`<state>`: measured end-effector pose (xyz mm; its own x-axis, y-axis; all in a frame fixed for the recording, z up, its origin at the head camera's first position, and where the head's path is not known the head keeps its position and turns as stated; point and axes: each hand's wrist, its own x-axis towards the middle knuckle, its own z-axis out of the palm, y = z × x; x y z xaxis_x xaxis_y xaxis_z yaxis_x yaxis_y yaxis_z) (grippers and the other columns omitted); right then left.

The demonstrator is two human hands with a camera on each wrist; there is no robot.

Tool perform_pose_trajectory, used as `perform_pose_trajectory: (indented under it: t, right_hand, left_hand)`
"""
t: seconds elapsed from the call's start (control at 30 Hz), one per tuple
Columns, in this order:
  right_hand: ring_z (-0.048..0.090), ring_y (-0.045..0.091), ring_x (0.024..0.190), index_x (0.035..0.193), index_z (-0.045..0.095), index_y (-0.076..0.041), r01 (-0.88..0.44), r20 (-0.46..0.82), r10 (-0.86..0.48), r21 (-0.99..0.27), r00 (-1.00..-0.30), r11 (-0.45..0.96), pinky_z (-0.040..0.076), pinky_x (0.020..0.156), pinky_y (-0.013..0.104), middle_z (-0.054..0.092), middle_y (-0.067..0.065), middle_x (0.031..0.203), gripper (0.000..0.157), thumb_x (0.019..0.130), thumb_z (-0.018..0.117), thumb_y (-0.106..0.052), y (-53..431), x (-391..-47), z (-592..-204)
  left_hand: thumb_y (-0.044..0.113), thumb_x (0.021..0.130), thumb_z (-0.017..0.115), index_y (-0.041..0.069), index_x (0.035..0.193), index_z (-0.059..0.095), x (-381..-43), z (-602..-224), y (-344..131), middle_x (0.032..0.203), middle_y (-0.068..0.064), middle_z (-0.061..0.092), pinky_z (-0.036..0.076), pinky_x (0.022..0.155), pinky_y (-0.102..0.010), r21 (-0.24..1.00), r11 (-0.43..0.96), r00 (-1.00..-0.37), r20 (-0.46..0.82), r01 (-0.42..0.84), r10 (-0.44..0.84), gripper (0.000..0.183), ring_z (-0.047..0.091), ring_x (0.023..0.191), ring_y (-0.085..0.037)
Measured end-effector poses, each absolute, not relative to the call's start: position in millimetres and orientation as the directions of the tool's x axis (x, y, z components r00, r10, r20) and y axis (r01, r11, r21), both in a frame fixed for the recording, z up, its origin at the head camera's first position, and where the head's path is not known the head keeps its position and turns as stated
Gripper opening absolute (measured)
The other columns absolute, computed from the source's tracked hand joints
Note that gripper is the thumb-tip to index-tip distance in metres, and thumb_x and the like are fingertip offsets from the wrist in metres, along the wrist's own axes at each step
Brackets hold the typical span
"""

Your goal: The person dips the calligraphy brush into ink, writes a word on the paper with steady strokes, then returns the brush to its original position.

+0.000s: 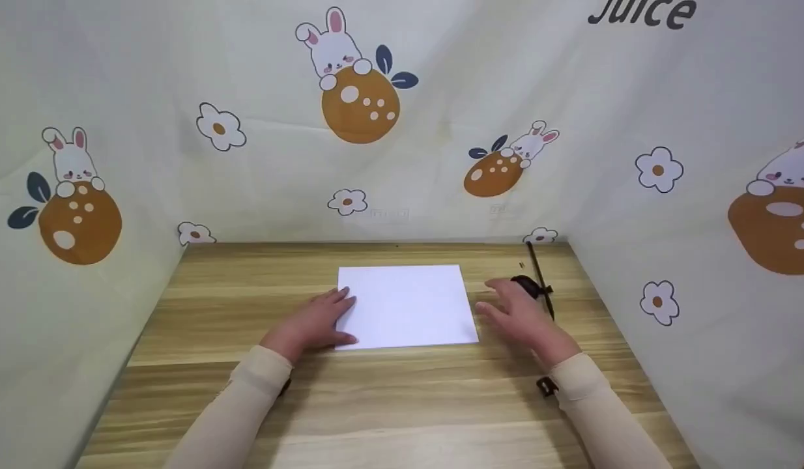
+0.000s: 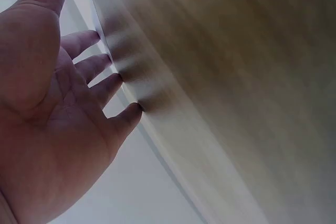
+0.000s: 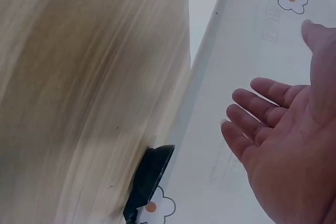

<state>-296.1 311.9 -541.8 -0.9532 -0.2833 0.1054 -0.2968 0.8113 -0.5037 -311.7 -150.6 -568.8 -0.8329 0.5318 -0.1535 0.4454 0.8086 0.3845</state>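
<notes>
Backdrop: pale cloth (image 1: 278, 176) printed with rabbits, oranges and flowers, standing beyond both hands and to either side of them; part of the word "Juice" legible at upper right.
Table: wood-grain top (image 1: 402, 404), beneath both hands.
Sleeves: left sleeve (image 1: 226, 417) and right sleeve (image 1: 610, 417), both cream, each ending at the wrist behind its hand.
Sheet: white paper (image 1: 405, 306), flat on the table between the two hands.
Left hand: left hand (image 1: 317, 319) at the sheet's left edge, fingers and thumb extended and parted, tips touching the margin; nothing grasped.
Right hand: right hand (image 1: 522, 312) just beside the sheet's right edge, apart from it; fingers relaxed, thumb well parted, nothing held.
Stick: slim black stick (image 1: 535, 264), just right of the right hand.
Black piece: rounded black object (image 1: 524, 284), partly hidden behind the right hand; identity cannot be determined.
Buckle: black buckle (image 1: 546, 387), at the right wrist.
Speck: small dark fragment (image 1: 522, 265), beyond the right hand.
</notes>
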Motion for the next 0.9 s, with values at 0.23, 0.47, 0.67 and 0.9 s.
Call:
perform_pose_trajectory:
  t: [0.23, 0.47, 0.67, 0.9]
  right_hand:
    - [0.066, 0.042, 0.128, 0.140, 0.064, 0.005, -0.188, 0.109, -0.153, -0.629, -0.982, 0.754, 0.053, 0.110, 0.060, 0.069, 0.025, 0.135, 0.043, 0.111, 0.070, -0.026, 331, -312, -521]
    - [0.068, 0.041, 0.114, 0.132, 0.066, 0.005, -0.017, 0.033, 0.003, -0.575, -0.999, 0.818, 0.057, 0.096, 0.057, 0.071, 0.026, 0.127, 0.040, 0.114, 0.062, -0.030, 371, -343, -498]
    - [0.062, 0.027, 0.083, 0.110, 0.068, 0.005, 0.079, -0.086, 0.046, -0.433, -0.995, 0.898, 0.055, 0.080, 0.048, 0.069, 0.018, 0.099, 0.036, 0.112, 0.063, -0.030, 397, -363, -494]
    - [0.042, 0.015, 0.062, 0.085, 0.054, -0.009, 0.155, -0.202, 0.082, -0.377, -0.976, 0.913, 0.039, 0.059, 0.035, 0.044, -0.001, 0.070, 0.031, 0.110, 0.063, -0.026, 415, -382, -508]
  left_hand:
    - [0.051, 0.102, 0.079, 0.003, 0.170, 0.040, -309, -569, -154, 0.180, -0.022, 0.026, 0.020, 0.133, -0.065, 0.404, 0.803, -0.835, -0.148, 0.438, 0.530, 0.092, 0.022, 0.166, -0.046]
    - [0.048, 0.102, 0.079, 0.002, 0.170, 0.040, -308, -565, -157, 0.180, -0.024, 0.026, 0.020, 0.133, -0.065, 0.407, 0.800, -0.834, -0.145, 0.440, 0.533, 0.091, 0.022, 0.166, -0.048]
    - [0.050, 0.102, 0.079, 0.003, 0.170, 0.040, -311, -564, -154, 0.179, -0.023, 0.028, 0.021, 0.133, -0.065, 0.387, 0.804, -0.830, -0.148, 0.452, 0.538, 0.092, 0.023, 0.166, -0.047]
    - [0.049, 0.102, 0.079, 0.001, 0.169, 0.041, -314, -568, -149, 0.179, -0.025, 0.028, 0.021, 0.132, -0.067, 0.397, 0.791, -0.820, -0.142, 0.466, 0.555, 0.091, 0.024, 0.165, -0.049]
